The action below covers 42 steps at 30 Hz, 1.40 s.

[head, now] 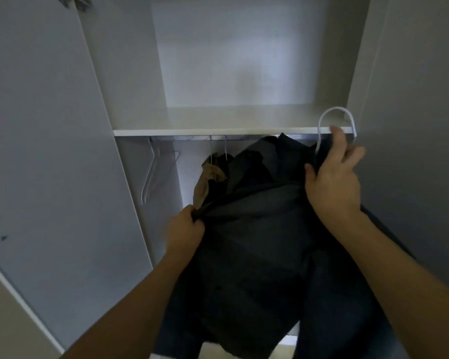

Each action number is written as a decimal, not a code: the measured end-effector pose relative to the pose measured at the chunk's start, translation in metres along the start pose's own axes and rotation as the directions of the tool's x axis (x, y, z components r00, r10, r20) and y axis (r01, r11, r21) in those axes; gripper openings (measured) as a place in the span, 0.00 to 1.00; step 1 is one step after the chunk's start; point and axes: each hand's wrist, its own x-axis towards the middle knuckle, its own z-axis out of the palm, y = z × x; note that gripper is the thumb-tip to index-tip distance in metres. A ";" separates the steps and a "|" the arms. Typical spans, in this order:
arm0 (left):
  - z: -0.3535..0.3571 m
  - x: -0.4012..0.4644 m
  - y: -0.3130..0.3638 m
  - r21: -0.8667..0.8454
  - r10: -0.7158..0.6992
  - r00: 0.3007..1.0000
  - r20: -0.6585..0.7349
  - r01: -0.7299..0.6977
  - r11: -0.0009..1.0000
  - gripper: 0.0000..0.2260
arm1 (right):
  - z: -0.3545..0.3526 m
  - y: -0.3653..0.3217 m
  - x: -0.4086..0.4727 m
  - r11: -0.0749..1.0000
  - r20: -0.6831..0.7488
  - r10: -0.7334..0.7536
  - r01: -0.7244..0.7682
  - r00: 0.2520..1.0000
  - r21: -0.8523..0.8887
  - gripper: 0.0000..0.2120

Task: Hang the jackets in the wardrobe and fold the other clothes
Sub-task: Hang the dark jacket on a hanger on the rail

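Dark jacket on white hanger, held before the wardrobe rail. Left hand bunches its shoulder, right hand pinches the collar at the hanger neck. Risk: hook snags shelf edge, jacket slips off.

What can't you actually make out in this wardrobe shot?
All in the head view:
- Rail: mostly hidden behind the shelf edge.
- White hanger body: covered by the dark jacket; only its hook shows.
- Right hand fingers: partly behind the jacket collar.
- Left hand: fingertips buried in fabric.
- Tan garment: mostly hidden behind the jacket.
- Jacket hem: cut off by the bottom edge.
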 end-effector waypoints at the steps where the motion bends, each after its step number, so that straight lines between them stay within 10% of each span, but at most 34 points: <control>1: -0.009 0.004 0.006 0.049 0.092 0.996 -0.009 -0.092 0.995 0.04 | 0.000 0.006 -0.005 0.996 -0.018 -0.072 0.071 0.997 -0.045 0.29; 6: -0.052 0.015 0.064 0.235 0.557 0.820 0.132 -0.572 0.786 0.08 | 0.002 0.035 -0.022 0.950 0.295 -0.305 0.311 0.906 0.025 0.15; 10: -0.061 0.013 0.113 0.228 0.684 0.657 0.317 -0.753 0.617 0.09 | 0.008 0.030 -0.035 0.948 0.586 -0.217 0.027 0.781 0.316 0.21; 15: -0.061 0.012 0.127 0.073 0.649 0.699 0.301 -0.695 0.715 0.11 | 0.011 0.013 -0.052 0.964 0.746 -0.221 0.023 0.628 0.266 0.50; 20: -0.056 0.006 0.131 0.043 0.624 0.715 0.316 -0.668 0.743 0.12 | 0.032 -0.003 -0.066 0.965 0.654 -0.251 0.130 0.714 0.228 0.13; 25: -0.056 0.006 0.121 0.176 0.599 0.764 0.242 -0.641 0.747 0.12 | 0.025 0.007 -0.057 0.954 0.663 -0.144 -0.074 0.735 0.289 0.10; 31: -0.055 0.015 0.128 0.108 0.541 0.807 0.237 -0.575 0.811 0.08 | 0.004 -0.007 -0.057 0.956 0.821 -0.135 -0.144 0.555 0.255 0.42; 37: -0.046 0.012 0.147 0.016 0.535 0.762 0.365 -0.580 0.815 0.06 | 0.023 -0.018 -0.061 0.978 0.739 -0.028 -0.135 0.673 0.160 0.16; 42: -0.045 0.017 0.149 0.018 0.519 0.783 0.342 -0.558 0.830 0.05 | 0.013 -0.007 -0.048 0.651 0.942 -0.054 -0.704 0.333 0.286 0.24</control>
